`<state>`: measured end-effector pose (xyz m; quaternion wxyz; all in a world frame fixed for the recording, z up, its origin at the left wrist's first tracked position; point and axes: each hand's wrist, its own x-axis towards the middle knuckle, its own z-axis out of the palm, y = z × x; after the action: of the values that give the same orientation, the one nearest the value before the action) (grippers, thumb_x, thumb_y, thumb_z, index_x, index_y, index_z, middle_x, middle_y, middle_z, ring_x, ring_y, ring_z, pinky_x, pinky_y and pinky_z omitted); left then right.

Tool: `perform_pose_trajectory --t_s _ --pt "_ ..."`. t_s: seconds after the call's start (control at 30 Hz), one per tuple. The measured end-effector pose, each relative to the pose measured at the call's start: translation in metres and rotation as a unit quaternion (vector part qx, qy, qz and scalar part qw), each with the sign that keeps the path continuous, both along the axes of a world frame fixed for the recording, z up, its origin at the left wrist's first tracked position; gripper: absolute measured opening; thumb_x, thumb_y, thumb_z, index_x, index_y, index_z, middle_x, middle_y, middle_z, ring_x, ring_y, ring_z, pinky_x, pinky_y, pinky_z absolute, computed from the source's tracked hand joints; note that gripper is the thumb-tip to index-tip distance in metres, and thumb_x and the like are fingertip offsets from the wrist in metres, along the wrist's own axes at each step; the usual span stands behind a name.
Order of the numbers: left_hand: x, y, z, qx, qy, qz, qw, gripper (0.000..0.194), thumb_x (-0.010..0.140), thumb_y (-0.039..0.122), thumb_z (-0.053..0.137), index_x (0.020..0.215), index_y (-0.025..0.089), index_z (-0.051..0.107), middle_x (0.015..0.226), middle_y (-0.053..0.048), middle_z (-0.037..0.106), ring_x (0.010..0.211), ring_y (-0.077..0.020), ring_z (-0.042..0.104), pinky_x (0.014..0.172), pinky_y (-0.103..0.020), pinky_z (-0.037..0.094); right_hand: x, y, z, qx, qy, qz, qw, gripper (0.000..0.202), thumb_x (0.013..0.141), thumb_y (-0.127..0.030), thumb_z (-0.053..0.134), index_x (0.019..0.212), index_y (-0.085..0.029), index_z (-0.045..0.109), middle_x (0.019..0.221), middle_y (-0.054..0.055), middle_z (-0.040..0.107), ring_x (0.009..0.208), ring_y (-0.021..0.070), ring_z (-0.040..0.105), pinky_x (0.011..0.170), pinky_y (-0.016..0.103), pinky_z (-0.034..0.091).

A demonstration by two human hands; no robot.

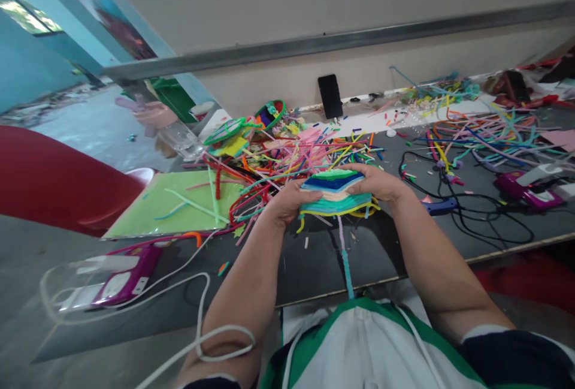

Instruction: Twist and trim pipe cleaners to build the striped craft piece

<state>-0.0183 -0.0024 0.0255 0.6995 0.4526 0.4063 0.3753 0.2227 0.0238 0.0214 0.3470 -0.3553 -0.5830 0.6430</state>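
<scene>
Between my two hands is a flat striped craft piece [335, 196] made of pipe cleaners, in green, dark blue, cream, teal and yellow bands. My left hand [291, 200] grips its left edge, thumb lying on top. The right edge is pinched by my right hand [372, 184], thumb also on top; the fingers underneath are hidden. Yellow and teal ends stick out at its lower corners. A lilac and teal pipe cleaner strand [345, 257] runs from below the piece toward my body. Just beyond my hands lies a heap of loose pipe cleaners [300, 152] in many colours.
A green sheet [157, 206] and a purple power strip [128, 275] with white cable lie left. A phone [330, 96] leans at the back. On the right are black cables [476, 215], a blue-handled tool [440, 206] and another purple power strip [530, 190]. A bottle [179, 140] stands back left.
</scene>
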Motion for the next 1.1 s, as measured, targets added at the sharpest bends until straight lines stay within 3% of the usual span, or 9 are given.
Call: perform_pose_trajectory --t_s 0.23,0.33,0.47,0.67,0.77,0.83,0.9,1.0,1.1 --pt "0.0 0.001 -0.003 0.004 0.003 -0.01 1.0 0.05 0.052 0.023 0.085 0.097 0.007 0.07 0.087 -0.014 0.073 0.076 -0.0275 0.07 0.077 -0.038 0.055 -0.002 -0.001 0.001 -0.022 0.018 0.004 1.0 0.07 0.055 -0.014 0.078 0.122 -0.024 0.059 0.099 0.001 0.071 0.077 0.0169 0.067 0.07 0.028 0.055" --pt "-0.004 0.003 0.001 0.011 -0.004 0.0 1.0 0.053 0.053 0.022 0.084 0.102 0.008 0.069 0.09 -0.014 0.073 0.077 -0.0273 0.07 0.075 -0.037 0.056 -0.004 -0.001 0.003 -0.026 0.059 -0.008 0.998 0.056 0.064 -0.026 0.077 0.118 -0.022 0.061 0.096 0.003 0.071 0.076 0.0164 0.067 0.07 0.029 0.054" --pt "-0.016 0.011 0.004 0.027 -0.016 0.067 0.997 0.047 0.054 0.019 0.084 0.097 0.008 0.069 0.087 -0.013 0.073 0.072 -0.0251 0.07 0.07 -0.034 0.058 -0.002 0.005 0.001 -0.009 0.117 -0.112 0.987 0.04 0.076 -0.042 0.067 0.11 -0.021 0.063 0.086 0.002 0.07 0.068 0.0125 0.065 0.062 0.025 0.053" --pt "-0.028 0.022 0.004 0.008 -0.059 0.213 0.975 0.034 0.057 0.012 0.079 0.088 0.007 0.067 0.076 -0.01 0.073 0.061 -0.0221 0.069 0.058 -0.03 0.06 0.003 0.012 0.006 0.064 0.126 -0.249 0.958 0.035 0.075 -0.037 0.062 0.106 -0.021 0.06 0.082 0.001 0.068 0.066 0.0112 0.063 0.066 0.028 0.054" --pt "-0.031 0.023 0.005 -0.011 -0.066 0.244 0.967 0.024 0.064 0.01 0.074 0.086 0.007 0.067 0.069 -0.008 0.071 0.055 -0.0205 0.067 0.051 -0.028 0.058 -0.002 0.012 0.014 0.088 0.029 -0.248 0.964 0.028 0.077 -0.029 0.057 0.103 -0.02 0.061 0.076 0.001 0.067 0.062 0.0116 0.061 0.065 0.03 0.054" --pt "-0.034 0.023 0.005 -0.017 -0.074 0.253 0.964 0.02 0.068 0.011 0.071 0.087 0.008 0.067 0.068 -0.007 0.071 0.052 -0.0192 0.066 0.047 -0.026 0.057 -0.008 0.01 0.015 0.139 -0.116 -0.214 0.96 0.024 0.077 -0.021 0.056 0.099 -0.02 0.063 0.078 0.002 0.068 0.068 0.0138 0.062 0.068 0.03 0.052" --pt "-0.038 0.023 0.005 -0.015 -0.088 0.257 0.962 0.02 0.069 0.013 0.07 0.089 0.009 0.067 0.069 -0.006 0.071 0.051 -0.0179 0.066 0.044 -0.025 0.056 -0.015 0.005 0.012 0.202 -0.307 -0.145 0.918 0.025 0.074 -0.014 0.057 0.097 -0.02 0.065 0.086 0.004 0.069 0.081 0.0177 0.063 0.074 0.03 0.05" --pt "-0.041 0.023 0.004 -0.012 -0.103 0.266 0.958 0.023 0.068 0.013 0.072 0.09 0.01 0.066 0.071 -0.005 0.071 0.05 -0.0162 0.065 0.043 -0.023 0.056 -0.023 -0.006 0.0 0.25 -0.535 -0.023 0.807 0.039 0.069 -0.012 0.062 0.107 -0.016 0.062 0.106 0.013 0.066 0.099 0.0266 0.061 0.082 0.034 0.047" --pt "-0.04 0.023 0.004 -0.01 -0.109 0.26 0.959 0.021 0.067 0.012 0.073 0.086 0.009 0.065 0.071 -0.005 0.071 0.054 -0.0166 0.066 0.047 -0.024 0.057 -0.025 -0.014 -0.011 0.295 -0.57 0.004 0.766 0.054 0.065 -0.014 0.067 0.118 -0.014 0.054 0.118 0.017 0.058 0.11 0.0298 0.055 0.091 0.037 0.043"
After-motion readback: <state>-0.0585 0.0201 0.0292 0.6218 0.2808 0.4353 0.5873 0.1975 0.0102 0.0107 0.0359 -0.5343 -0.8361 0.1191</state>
